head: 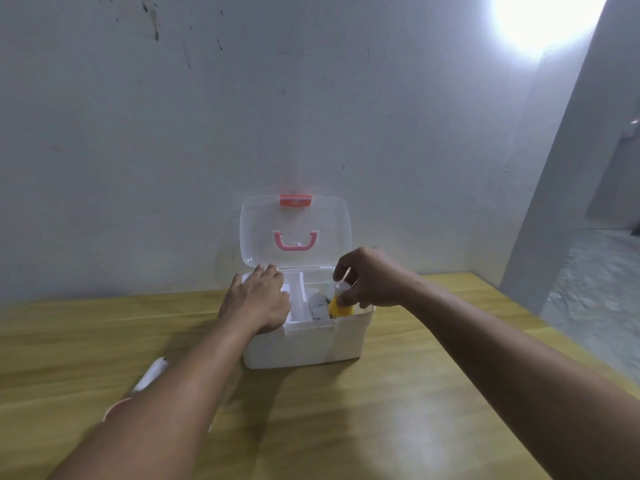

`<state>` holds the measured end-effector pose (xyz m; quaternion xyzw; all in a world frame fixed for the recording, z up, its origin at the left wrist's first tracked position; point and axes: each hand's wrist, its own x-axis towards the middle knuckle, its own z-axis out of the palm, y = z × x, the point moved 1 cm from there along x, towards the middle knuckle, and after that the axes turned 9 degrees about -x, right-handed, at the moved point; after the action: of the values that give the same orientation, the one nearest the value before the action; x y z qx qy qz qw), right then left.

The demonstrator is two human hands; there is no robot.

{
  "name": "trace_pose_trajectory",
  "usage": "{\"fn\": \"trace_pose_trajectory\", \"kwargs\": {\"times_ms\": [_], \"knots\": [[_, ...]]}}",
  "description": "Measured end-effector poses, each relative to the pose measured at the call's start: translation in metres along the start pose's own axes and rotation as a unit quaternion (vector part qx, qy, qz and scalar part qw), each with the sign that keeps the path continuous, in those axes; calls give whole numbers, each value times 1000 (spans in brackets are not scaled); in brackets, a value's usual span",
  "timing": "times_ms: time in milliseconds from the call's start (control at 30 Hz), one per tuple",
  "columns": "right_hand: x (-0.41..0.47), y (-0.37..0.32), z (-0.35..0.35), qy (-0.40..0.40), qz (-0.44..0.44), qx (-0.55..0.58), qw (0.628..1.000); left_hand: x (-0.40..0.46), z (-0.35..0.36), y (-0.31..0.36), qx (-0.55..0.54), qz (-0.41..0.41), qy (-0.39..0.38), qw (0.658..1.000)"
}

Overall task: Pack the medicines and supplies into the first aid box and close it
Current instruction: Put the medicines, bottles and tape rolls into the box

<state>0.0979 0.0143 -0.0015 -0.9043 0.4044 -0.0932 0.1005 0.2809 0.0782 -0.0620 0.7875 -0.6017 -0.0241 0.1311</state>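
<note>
my left forearm hides most of a white item (pixel 152 374) on the table; i can't tell what it is. the wooden table (pixel 398 410) stands against a pale, marked wall (pixel 242 116). the first aid box (pixel 304 344) sits open at the far edge, lid (pixel 294 230) upright. my left hand (pixel 258 301) rests flat on its left rim, fingers spread, holding nothing. my right hand (pixel 367 278) grips a yellow bottle (pixel 339 304), perhaps medicine, inside the box's right side.
</note>
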Motion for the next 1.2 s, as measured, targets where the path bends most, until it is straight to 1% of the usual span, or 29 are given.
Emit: {"fn": "trace_pose_trajectory", "kwargs": {"times_ms": [133,233,300,367,433,467,567,667,767,833,933,1000,1133,1200], "knots": [[-3,-1,-6,-6,2,10,1000,-1,-1,0,-29,-1,9,1000],[-5,-1,-12,9,-7,-5,1000,-3,-5,0,-119,3,48,992],[-6,0,-14,40,-10,-30,999,-6,-10,0,-210,-3,74,975],[-8,1,-15,65,-18,-49,996,-11,-17,0,-303,-21,100,947],[-12,-2,-16,82,-30,-54,995,-17,-26,0,-357,-32,115,926],[-14,-5,-16,90,-33,-52,994,-20,-30,-1,-365,-33,120,923],[-20,-17,-15,114,-47,-47,991,-28,-40,-12,-354,-35,127,926],[-28,-32,-8,142,-67,-46,987,-40,-40,-34,-346,-36,107,931],[-38,-50,6,148,-96,-45,983,-56,-36,-49,-337,-19,83,938],[-43,-62,22,145,-130,-91,977,-67,-35,-55,-320,-10,74,944],[-45,-72,50,95,-180,-183,962,-83,-34,-70,-290,-24,82,953],[-46,-73,65,71,-187,-228,953,-97,-33,-85,-279,-38,88,955],[-48,-68,82,102,-193,-242,945,-125,-33,-110,-254,-77,110,958],[-49,-66,85,112,-198,-246,942,-136,-32,-119,-246,-98,107,958]]}}
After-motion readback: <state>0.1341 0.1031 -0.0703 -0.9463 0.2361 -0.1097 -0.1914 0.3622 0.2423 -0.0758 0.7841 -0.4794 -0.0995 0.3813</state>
